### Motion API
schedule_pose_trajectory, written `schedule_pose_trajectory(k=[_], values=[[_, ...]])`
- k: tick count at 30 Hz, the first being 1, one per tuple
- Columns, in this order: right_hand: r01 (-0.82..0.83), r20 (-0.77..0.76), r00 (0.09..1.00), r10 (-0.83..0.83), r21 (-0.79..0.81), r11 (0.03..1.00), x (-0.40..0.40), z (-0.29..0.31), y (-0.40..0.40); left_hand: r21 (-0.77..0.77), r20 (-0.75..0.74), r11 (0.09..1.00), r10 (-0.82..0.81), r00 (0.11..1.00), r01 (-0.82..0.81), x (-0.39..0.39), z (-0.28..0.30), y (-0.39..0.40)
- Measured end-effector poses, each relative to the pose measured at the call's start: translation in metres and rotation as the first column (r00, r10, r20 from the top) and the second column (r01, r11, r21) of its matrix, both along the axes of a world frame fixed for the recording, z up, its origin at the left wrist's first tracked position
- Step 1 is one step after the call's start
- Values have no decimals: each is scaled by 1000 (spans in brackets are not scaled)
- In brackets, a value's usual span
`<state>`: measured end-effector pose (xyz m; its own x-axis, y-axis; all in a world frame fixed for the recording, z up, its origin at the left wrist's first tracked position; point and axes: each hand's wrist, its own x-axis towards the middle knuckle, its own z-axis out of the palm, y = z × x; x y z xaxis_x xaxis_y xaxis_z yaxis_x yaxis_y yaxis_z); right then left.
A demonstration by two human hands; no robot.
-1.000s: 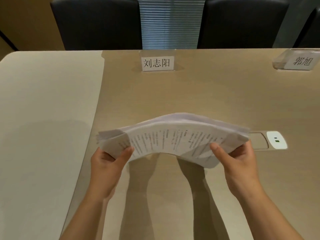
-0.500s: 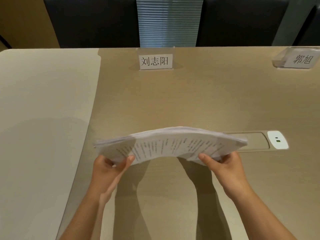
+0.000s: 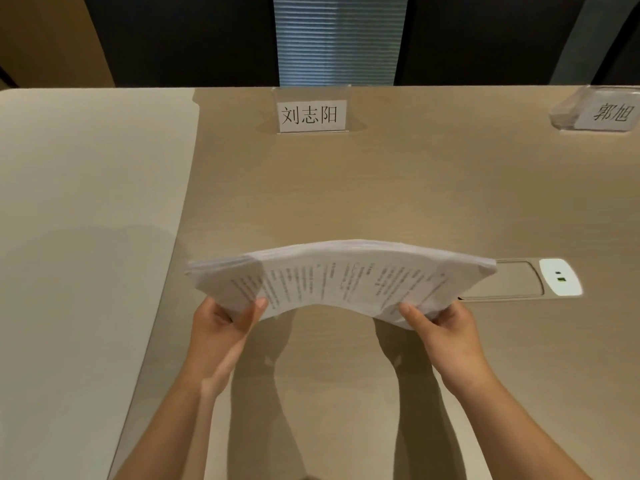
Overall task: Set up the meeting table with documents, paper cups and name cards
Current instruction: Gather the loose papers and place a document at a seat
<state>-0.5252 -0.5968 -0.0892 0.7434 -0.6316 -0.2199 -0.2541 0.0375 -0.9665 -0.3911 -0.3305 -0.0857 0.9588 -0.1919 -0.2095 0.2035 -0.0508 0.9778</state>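
Note:
A thick stack of printed white documents (image 3: pixel 341 275) arches upward above the middle of the tan table (image 3: pixel 398 188). My left hand (image 3: pixel 221 327) grips its left end with the thumb on top. My right hand (image 3: pixel 446 327) grips its right end the same way. A clear name card holder with a white card (image 3: pixel 311 114) stands at the far edge, straight ahead. A second name card (image 3: pixel 606 112) stands at the far right, partly cut off by the frame. No paper cups are in view.
A pale cream section of table (image 3: pixel 86 220) lies to the left. A recessed cable hatch with a white power panel (image 3: pixel 559 280) sits just right of the documents. Dark chair backs (image 3: pixel 180 39) stand behind the far edge.
The stack has flattened a little and dropped lower toward the table. Both hands keep their grip, and the view has tilted slightly downward.

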Motion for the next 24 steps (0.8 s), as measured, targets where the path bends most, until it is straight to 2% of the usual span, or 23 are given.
schedule_pose_trajectory(k=[4, 8, 11, 15, 17, 20, 24], values=[[0, 27, 1000, 0, -13, 1000, 2, 0, -4, -95, -8, 995, 2, 1000, -2, 5, 0, 3], [-18, 24, 1000, 17, 44, 999, 7, -7, -2, 80, -9, 997, -20, 1000, 21, 2, -4, -1], [-17, -1, 1000, 17, -4, 1000, 11, -5, -1, 146, 25, 986, -90, 996, 85, 2, 1, -3], [-140, -36, 990, 137, -84, 987, 7, 14, -6, 88, -44, 976, -195, 980, 198, 3, 22, 10], [-238, -44, 971, 235, -69, 969, 4, 32, -12, 79, -79, 956, -275, 958, 281, 2, 34, 20], [-333, -59, 941, 332, -13, 943, 1, 62, -20, 26, -112, 947, -315, 942, 320, -4, 54, 30], [-253, -2, 967, 255, 115, 961, -16, 106, -29, -76, -97, 963, -265, 959, 258, -26, 86, 32]])
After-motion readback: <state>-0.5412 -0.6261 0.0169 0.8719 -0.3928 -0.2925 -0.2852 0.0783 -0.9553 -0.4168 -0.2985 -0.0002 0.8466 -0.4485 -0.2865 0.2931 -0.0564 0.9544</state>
